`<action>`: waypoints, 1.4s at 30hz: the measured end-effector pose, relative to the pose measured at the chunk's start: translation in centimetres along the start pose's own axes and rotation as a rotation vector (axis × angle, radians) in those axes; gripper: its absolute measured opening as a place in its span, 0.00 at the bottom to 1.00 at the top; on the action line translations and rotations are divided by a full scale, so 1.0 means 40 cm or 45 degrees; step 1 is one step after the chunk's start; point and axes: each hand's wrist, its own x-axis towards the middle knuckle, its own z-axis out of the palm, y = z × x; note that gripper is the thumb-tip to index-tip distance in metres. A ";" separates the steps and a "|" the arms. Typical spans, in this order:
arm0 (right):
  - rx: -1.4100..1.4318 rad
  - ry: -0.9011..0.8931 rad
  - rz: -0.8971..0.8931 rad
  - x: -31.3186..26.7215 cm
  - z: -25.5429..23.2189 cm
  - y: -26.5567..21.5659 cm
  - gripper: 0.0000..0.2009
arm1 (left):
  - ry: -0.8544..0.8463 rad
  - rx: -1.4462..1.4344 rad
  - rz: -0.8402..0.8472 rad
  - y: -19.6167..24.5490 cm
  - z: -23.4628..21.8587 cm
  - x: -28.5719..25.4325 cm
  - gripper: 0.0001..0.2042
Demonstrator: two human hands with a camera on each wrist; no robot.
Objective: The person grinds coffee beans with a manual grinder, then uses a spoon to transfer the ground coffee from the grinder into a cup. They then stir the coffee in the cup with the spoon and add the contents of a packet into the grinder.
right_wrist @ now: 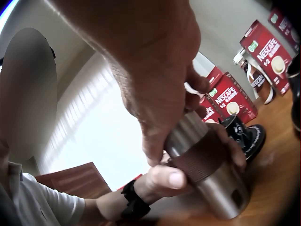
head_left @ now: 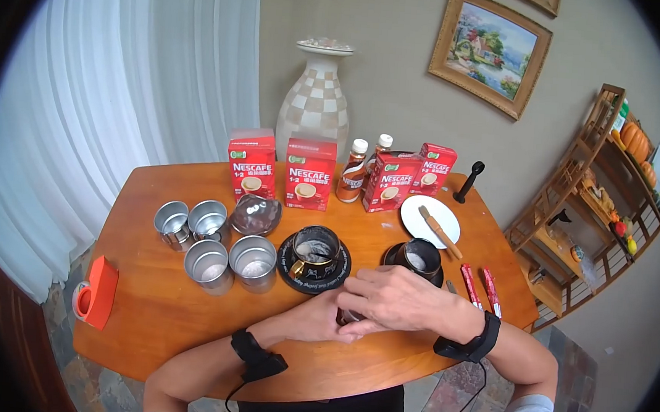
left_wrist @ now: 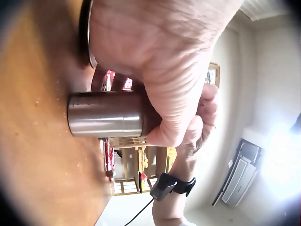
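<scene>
The brushed-metal cylinder with a brown ribbed sleeve is between your hands, over the near part of the wooden table. You cannot tell from here whether its base touches the wood. Your left hand grips it around the sleeve, the thumb on one side and the fingers on the other. Your right hand curls over the metal top, fingers bent around its rim; whether it turns, pulls or presses cannot be told.

Let the left hand do the bracing: the ribs should hold better than the smooth metal, so keep your palm snug on them and avoid squeezing harder than you need. Keep the cylinder upright and your right hand centred over the top, so that any force runs straight down its length or evenly around it; a sideways push could tip it or make your fingers slip.

Mind the space too. The glossy black cup with a gold handle sits just beyond your left hand, and the second black cup is close to your right knuckles. Keep your movements small and low, with both elbows steady.
</scene>
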 end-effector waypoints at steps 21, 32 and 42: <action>-0.114 0.132 -0.108 -0.013 0.035 0.007 0.16 | -0.037 -0.009 0.010 -0.040 0.031 0.006 0.15; -0.332 0.002 0.367 -0.035 0.014 -0.085 0.22 | 0.080 -0.133 -0.040 -0.029 0.054 -0.013 0.25; -0.193 0.092 -0.088 -0.044 0.046 0.013 0.20 | 0.033 -0.062 -0.042 -0.033 0.045 0.008 0.25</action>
